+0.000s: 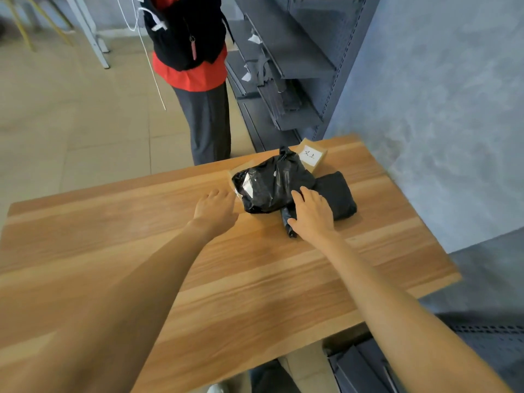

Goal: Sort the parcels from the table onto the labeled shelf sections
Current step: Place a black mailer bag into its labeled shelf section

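Your hands flank the parcels.
Your left hand [216, 207] lies released at the glossy black bag's [272, 182] 9 o'clock; your right hand [312, 214], fingers relaxed, rests on the matte black parcel [338, 194].

Beyond the table's far edge stands a second person [198, 80] — red top, dark trousers, a black backpack [184, 32] with white cords — on a beige tiled floor [71, 114], beside pale metal legs [90, 32].

1. Glossy black bag [272, 182], crumpled, white label on its left side, lies atop the pile.
2. Matte black parcel [337, 194] touches its right side.
3. Labeled box [312, 157] behind.
4. Shelf [292, 61] beyond.
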